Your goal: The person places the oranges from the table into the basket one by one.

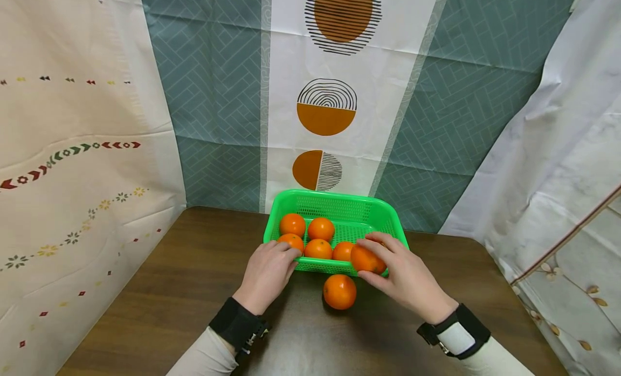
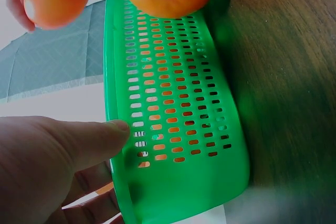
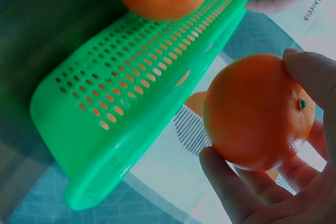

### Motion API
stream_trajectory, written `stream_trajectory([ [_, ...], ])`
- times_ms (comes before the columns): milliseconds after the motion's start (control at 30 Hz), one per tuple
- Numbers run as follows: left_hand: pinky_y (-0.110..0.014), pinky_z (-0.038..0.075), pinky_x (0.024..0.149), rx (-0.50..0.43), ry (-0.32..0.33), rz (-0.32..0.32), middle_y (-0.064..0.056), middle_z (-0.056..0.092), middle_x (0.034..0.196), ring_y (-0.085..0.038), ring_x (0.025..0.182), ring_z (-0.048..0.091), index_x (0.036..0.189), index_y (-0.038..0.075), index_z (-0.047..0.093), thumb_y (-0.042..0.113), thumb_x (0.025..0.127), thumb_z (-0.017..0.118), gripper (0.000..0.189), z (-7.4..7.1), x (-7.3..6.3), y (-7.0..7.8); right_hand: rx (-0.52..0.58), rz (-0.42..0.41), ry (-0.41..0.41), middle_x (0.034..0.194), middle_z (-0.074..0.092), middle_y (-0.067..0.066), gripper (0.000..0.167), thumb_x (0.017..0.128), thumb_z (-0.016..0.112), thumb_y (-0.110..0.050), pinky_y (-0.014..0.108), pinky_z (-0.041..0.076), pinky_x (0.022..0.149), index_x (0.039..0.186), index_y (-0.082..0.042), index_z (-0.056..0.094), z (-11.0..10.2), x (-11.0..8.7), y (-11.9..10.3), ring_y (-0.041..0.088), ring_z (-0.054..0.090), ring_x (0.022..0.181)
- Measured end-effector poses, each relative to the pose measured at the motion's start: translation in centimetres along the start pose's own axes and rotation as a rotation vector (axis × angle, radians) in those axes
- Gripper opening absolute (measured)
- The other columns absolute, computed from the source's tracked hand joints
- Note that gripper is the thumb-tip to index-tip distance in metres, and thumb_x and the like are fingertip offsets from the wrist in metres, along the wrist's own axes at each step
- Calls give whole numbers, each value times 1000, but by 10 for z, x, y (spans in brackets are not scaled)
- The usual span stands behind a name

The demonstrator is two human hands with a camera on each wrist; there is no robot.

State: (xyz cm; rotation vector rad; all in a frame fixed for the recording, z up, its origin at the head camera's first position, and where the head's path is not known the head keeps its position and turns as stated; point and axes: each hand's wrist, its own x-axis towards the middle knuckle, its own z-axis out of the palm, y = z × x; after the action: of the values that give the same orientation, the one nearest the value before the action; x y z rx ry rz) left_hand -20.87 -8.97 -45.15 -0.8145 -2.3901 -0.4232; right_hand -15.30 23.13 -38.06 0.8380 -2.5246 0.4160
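Note:
A green plastic basket (image 1: 339, 200) stands on the table with several oranges (image 1: 318, 249) inside. My left hand (image 1: 269, 271) grips its front rim near the left corner; in the left wrist view the thumb (image 2: 100, 139) lies on the outer side and the fingers reach over the inside. Between the thumb and fingers of my right hand (image 1: 406, 273) is an orange (image 3: 257, 111), held at the basket's front right, apart from the rim in the right wrist view. Another orange (image 1: 339, 292) sits on the table just in front of the basket, between both hands.
The dark wooden table (image 1: 160, 300) extends around the basket. Right behind it hangs a teal and white patterned cloth (image 1: 218, 112). Pale cloths border the left (image 1: 87, 203) and right (image 1: 548, 193) sides.

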Motion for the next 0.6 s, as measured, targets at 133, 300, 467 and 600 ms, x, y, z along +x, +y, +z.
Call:
stream_trajectory([
  [133,-40,57,80,-7,2,2,1,74,97,-26,90,67,104,16,82,15,90,94,19,0,-1,-1,-4,41,-12,144,60,5,60,93,93,-33,41,64,88,145,-16,69,-1,13,6,23,66,118],
  [300,-40,57,80,-14,1,0,1,74,97,-26,89,66,103,16,82,15,90,94,18,0,-2,-1,17,106,-44,144,60,6,58,95,92,-31,45,64,89,145,-14,69,2,31,14,26,66,114],
  [467,-40,57,80,-11,-3,-2,1,74,97,-26,89,66,104,16,83,15,91,94,17,0,-2,-1,16,149,-83,143,61,9,57,96,90,-31,48,63,89,146,-12,69,7,48,21,29,66,114],
  [600,-41,57,80,-17,-9,-2,0,74,97,-26,89,66,104,16,83,15,91,93,17,1,-2,-1,7,185,-113,143,62,11,57,97,89,-32,49,63,87,146,-11,69,11,58,27,30,66,113],
])
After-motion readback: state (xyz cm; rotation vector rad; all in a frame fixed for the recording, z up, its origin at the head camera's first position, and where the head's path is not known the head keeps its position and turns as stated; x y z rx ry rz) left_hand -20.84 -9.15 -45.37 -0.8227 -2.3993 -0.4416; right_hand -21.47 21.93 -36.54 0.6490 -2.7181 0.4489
